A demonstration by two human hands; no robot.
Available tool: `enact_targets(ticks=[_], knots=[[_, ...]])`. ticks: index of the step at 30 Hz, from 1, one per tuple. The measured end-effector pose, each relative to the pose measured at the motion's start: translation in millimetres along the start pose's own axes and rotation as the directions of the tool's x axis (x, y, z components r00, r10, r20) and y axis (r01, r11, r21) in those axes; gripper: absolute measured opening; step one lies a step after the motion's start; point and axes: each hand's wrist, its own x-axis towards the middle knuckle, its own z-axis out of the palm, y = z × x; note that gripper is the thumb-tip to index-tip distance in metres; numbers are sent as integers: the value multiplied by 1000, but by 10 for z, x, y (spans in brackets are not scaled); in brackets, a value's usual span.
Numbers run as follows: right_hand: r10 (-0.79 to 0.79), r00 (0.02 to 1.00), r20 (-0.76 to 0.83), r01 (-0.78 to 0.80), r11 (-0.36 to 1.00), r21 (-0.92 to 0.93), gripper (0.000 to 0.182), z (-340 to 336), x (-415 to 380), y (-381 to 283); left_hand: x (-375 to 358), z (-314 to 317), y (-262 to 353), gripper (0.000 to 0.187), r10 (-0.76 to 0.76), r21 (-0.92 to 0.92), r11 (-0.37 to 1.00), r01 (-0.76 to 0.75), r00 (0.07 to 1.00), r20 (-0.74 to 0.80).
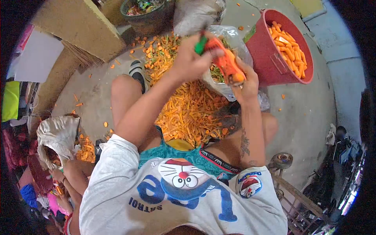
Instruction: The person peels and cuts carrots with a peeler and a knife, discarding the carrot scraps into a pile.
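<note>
Carrot (230, 65), round-ended, fills right hand (247, 84); left hand (190, 58) grips green handle (201, 45).

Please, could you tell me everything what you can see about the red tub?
The red tub is round and plastic-looking, with a thick rim and a rectangular raised detail on its outer wall. Many smooth orange carrots fill much of it, with one pale piece among them. It stands on the grey floor, beside a clear bag. Neither hand touches it.
</note>
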Motion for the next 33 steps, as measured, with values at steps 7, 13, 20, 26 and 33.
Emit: enact_targets(ticks=[7, 13, 20, 26, 33], knots=[[59, 998, 26, -60, 998, 7, 37, 12, -30, -24, 95, -193, -136, 11, -103, 80, 990, 120, 976, -194], [87, 992, 87, -89, 996, 12, 41, -31, -95, -34, 219, -414, -417, 12, -9, 145, 988, 46, 970, -241], [64, 997, 51, -64, 998, -3, 37, -80, -7, 1, -12, -15, 73, 14, 1, 93, 996, 9, 995, -102], [89, 974, 209, -96, 995, 27, 37, -107, -32, -11, 224, -414, -294, 15, -94, 86, 986, 140, 912, -400], [-3, 998, -60, -2, 997, -75, 38, 25, -109, 11, 92, -203, -139, 11, -54, 92, 993, 71, 984, -171]])
